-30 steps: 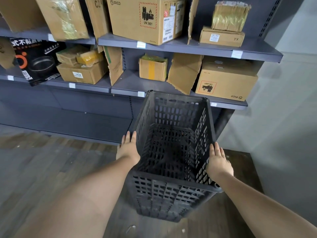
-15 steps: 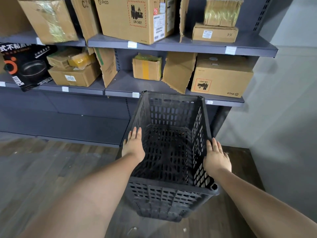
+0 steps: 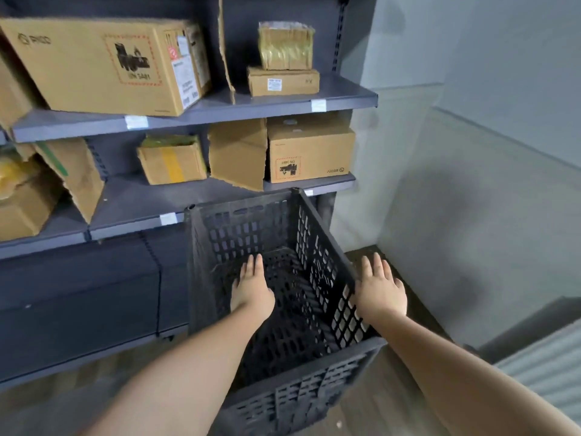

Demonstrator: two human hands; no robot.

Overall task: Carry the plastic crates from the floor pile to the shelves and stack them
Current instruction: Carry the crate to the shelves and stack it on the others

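Hands press flat, fingers extended: left hand [image 3: 251, 294] inside black crate [image 3: 283, 325], right hand [image 3: 380, 291] against its outer wall

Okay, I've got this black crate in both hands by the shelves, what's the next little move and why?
Probably keep easing the black crate forward and low, toward the open space under the lower shelf. The shelves above are full of cardboard boxes, and the left hand and right hand lie flat on its side walls, so a small push looks steadier than a lift.
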